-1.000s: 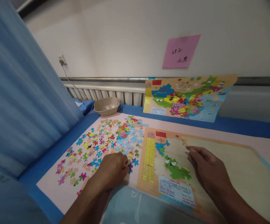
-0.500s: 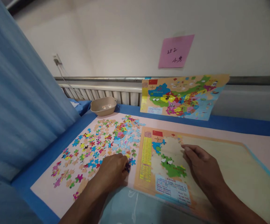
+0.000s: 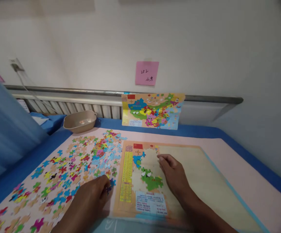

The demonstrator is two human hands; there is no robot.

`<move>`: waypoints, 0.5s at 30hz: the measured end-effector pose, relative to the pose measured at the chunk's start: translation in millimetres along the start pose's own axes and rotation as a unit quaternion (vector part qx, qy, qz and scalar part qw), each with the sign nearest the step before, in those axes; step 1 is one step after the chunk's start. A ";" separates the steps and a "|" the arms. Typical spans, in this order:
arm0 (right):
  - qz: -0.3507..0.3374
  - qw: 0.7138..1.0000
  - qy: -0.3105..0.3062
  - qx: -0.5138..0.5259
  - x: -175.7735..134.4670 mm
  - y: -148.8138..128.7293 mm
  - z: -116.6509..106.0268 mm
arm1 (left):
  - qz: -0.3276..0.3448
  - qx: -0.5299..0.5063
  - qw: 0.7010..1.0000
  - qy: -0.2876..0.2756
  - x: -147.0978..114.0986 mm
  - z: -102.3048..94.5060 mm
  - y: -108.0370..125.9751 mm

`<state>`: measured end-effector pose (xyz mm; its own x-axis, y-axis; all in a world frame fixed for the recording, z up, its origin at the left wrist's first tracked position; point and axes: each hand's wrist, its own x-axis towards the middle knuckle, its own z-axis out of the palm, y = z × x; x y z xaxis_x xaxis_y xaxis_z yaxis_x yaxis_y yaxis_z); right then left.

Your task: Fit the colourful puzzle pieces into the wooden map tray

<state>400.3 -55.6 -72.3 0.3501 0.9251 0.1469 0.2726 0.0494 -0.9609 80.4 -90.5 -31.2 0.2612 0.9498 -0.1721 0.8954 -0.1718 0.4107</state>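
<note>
"What's the room?"
"Pale wall, blue surface below, pink sheet over that."
"And the board?"
"On the sheet, long axis left to right, its flag at the far left."
"Hands?"
"2. Right hand over the board, thumb and forefinger nearly together; I can't tell if they pinch anything. Left hand curled at a purple piece beside the board, grip hidden."

Our left hand, seven o'clock: back uppermost, fingers curled, grip hidden. Our right hand, five o'clock: thumb and forefinger pinched, pointing toward eleven.
</note>
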 end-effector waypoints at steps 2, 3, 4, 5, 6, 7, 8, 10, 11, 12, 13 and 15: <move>-0.004 1.000 -0.006 -0.011 -3.0 -6.2 0.2 | 0.008 -0.045 0.999 0.020 0.7 -1.2 -1.3; -0.006 1.000 -0.010 -0.016 -4.7 -9.1 0.3 | 0.012 -0.071 0.997 0.027 1.3 -1.8 -1.9; -0.009 1.000 -0.015 -0.020 -6.3 -11.6 0.5 | 0.013 -0.097 0.995 0.030 1.9 -2.5 -2.4; -0.011 0.999 -0.021 -0.023 -7.9 -13.7 0.7 | 0.011 -0.119 0.992 0.028 2.5 -3.2 -2.9; -0.013 0.999 -0.026 -0.025 -9.2 -15.2 0.9 | 0.007 -0.136 0.990 0.022 3.1 -4.0 -3.4; -0.015 0.999 -0.032 -0.025 -10.1 -16.1 1.1 | 0.002 -0.148 0.989 0.013 3.6 -4.8 -4.0; -0.016 0.999 -0.035 -0.026 -10.8 -16.4 1.3 | -0.003 -0.153 0.988 0.004 3.9 -5.5 -4.8; -0.015 0.999 -0.037 -0.026 -11.3 -15.8 1.7 | -0.010 -0.147 0.989 -0.005 4.2 -6.6 -7.3; -0.015 0.999 -0.036 -0.025 -11.3 -15.1 1.9 | -0.013 -0.138 0.990 -0.004 4.2 -6.8 -8.8; -0.014 0.999 -0.036 -0.023 -11.2 -14.4 2.0 | -0.015 -0.128 0.992 -0.001 4.2 -6.9 -10.6; -0.014 0.999 -0.037 -0.020 -11.2 -13.7 2.1 | -0.015 -0.120 0.993 0.002 4.2 -6.7 -12.3; -0.016 0.999 -0.042 -0.016 -11.5 -13.3 2.1 | -0.012 -0.116 0.993 0.004 4.2 -6.0 -15.2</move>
<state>390.7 -66.1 -61.7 0.2643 0.9517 0.1560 0.3121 0.0687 -0.9476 65.7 -82.3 -32.8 0.2379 0.9548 -0.1781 0.7933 -0.0853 0.6028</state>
